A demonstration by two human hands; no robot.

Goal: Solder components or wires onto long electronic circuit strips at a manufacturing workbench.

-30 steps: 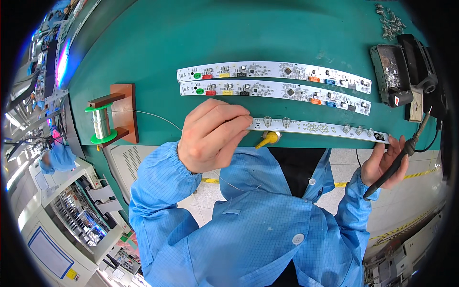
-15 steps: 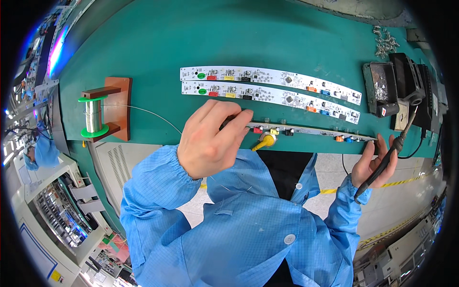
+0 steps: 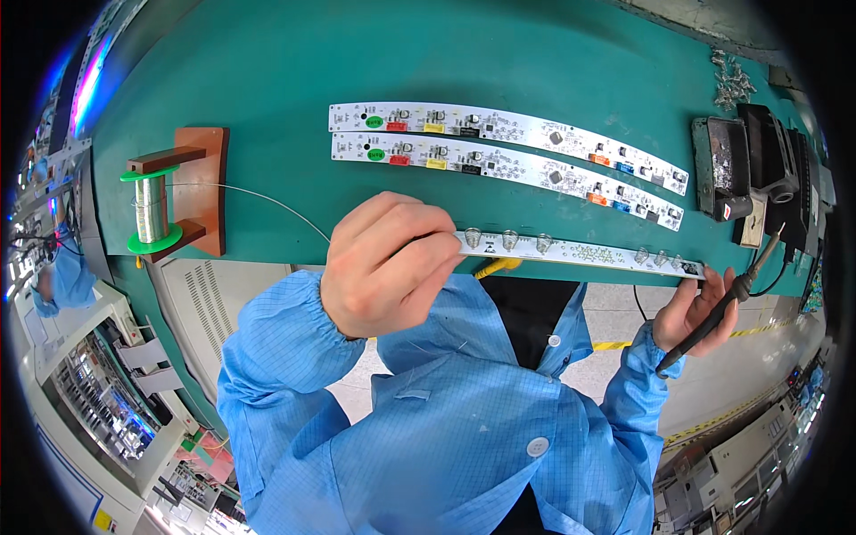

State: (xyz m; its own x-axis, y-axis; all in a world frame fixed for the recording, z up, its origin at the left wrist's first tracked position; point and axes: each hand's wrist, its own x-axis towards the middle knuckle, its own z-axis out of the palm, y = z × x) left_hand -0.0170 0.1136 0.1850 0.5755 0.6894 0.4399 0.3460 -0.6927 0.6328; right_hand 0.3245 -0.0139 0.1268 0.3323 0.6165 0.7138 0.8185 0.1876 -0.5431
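A narrow white circuit board strip (image 3: 606,258) is stretched between my hands near the table's front edge, its face with several metal coil springs upward. My left hand (image 3: 379,267) pinches its left end. Solder wire (image 3: 267,200) runs from a spool (image 3: 152,212) to behind this hand; whether the fingers hold it is hidden. With its fingertips, my right hand (image 3: 682,321) grips the strip's right end. It also holds a soldering iron (image 3: 706,328), whose tip points up and away from the strip. Beyond lie two similar strips, a farther one (image 3: 513,132) and a nearer one (image 3: 526,170), with coloured connectors upward.
The spool sits on a brown stand (image 3: 212,196) at the left of the green table mat (image 3: 535,53). At right are a dark metal box (image 3: 722,169) and a black holder (image 3: 771,152). Small metal parts (image 3: 731,82) lie behind them. Something yellow (image 3: 496,267) shows under the strip.
The held strip has been rolled over: before, it stood nearly edge-on with coloured connectors facing me; now its spring side faces up. Both hands keep their hold on its ends.
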